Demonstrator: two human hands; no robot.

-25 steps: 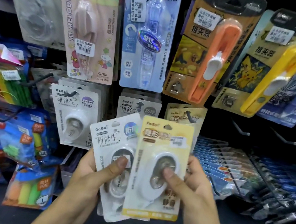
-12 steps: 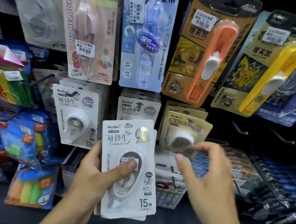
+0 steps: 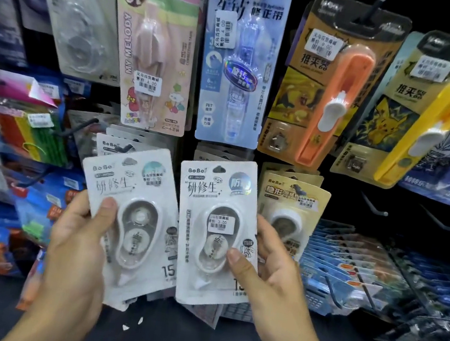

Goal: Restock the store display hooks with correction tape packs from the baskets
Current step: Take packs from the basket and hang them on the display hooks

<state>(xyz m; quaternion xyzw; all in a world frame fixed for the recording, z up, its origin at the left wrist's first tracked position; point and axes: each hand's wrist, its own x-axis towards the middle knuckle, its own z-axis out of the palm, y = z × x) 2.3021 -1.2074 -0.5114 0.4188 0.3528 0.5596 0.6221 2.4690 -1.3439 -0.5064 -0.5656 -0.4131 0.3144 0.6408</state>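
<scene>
Before hooks, left hand (image 3: 76,238), right hand (image 3: 270,269) each grip pack

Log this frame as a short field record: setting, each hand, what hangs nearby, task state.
setting: store peg display of carded stationery
left hand: grips white correction tape packs, thumb on front
right hand: grips a single white correction tape pack, thumb on blister
hung nearby: yellow correction tape pack on hook, right of held packs
task state: held packs not yet on a hook

Hanging on the upper right are an orange clip dispenser pack (image 3: 336,99) and a yellow one (image 3: 419,127); coloured highlighter packs (image 3: 26,136) hang far left.
</scene>
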